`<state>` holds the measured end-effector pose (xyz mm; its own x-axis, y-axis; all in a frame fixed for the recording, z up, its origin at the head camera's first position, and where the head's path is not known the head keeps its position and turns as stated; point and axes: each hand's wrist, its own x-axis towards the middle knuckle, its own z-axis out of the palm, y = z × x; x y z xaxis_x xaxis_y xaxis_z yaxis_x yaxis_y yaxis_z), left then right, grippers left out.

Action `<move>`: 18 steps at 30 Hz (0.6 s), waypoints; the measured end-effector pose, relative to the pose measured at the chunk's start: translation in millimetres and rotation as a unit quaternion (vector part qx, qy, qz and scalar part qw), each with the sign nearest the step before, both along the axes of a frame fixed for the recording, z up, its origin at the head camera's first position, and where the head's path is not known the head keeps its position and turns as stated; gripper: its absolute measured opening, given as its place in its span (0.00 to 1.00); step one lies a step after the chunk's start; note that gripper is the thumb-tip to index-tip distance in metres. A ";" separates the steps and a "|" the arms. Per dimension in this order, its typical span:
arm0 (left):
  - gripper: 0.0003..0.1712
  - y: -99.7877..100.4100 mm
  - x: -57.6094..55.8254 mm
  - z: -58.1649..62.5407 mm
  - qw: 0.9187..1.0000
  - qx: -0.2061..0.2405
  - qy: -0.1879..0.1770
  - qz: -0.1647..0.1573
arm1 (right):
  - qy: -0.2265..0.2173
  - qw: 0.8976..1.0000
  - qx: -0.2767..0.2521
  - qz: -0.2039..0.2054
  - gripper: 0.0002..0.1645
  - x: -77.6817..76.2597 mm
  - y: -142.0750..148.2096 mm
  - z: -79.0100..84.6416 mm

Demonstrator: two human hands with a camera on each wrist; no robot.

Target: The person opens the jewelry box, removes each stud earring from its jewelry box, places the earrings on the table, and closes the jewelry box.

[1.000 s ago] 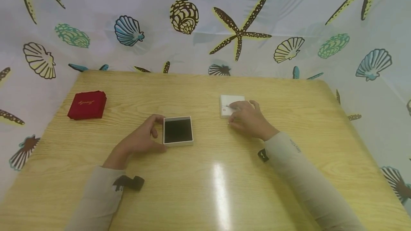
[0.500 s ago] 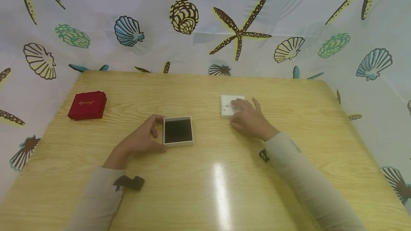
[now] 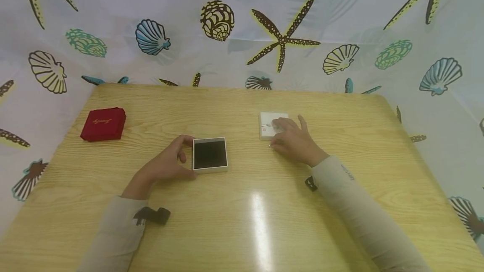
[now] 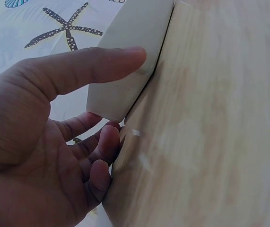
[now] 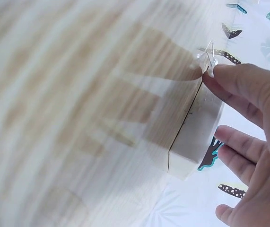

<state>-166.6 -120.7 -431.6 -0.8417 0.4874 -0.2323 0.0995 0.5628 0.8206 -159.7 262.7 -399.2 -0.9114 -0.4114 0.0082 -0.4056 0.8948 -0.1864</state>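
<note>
My left hand [image 3: 168, 160] holds an open, shallow white box [image 3: 209, 170] with a black inside, which lies on the table. In the left wrist view the thumb lies along one white side of that box [image 4: 130, 94], with fingertips at its lower corner. My right hand [image 3: 293, 139] is at a flat white box or lid [image 3: 266, 117] with a thin printed drawing. Between thumb and index finger it pinches a small pearl-like earring [image 5: 211, 68] with a thin wire, beside the near edge. The other fingers extend over the lid's top; contact cannot be told.
A red box [image 3: 103, 125] with gold lettering lies at the table's far left. The wooden table [image 3: 227, 221] ends at a shell-patterned cloth [image 3: 181, 16] behind and at the sides.
The right hand's fingers have shifted slightly to the right over the white lid, and one finger has lifted. The left hand and the black-lined box have stayed in place.
</note>
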 end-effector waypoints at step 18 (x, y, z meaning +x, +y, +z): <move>0.55 0.4 0.4 0.2 1.000 0.000 0.002 -0.001 | 0.015 1.000 -0.025 0.003 0.05 -4.3 7.9 7.3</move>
<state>-166.2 -120.3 -431.3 -0.8423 0.4886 -0.2277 0.1043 0.5621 0.8205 -164.0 270.5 -391.8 -0.9078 -0.4156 0.0564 -0.4175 0.8822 -0.2179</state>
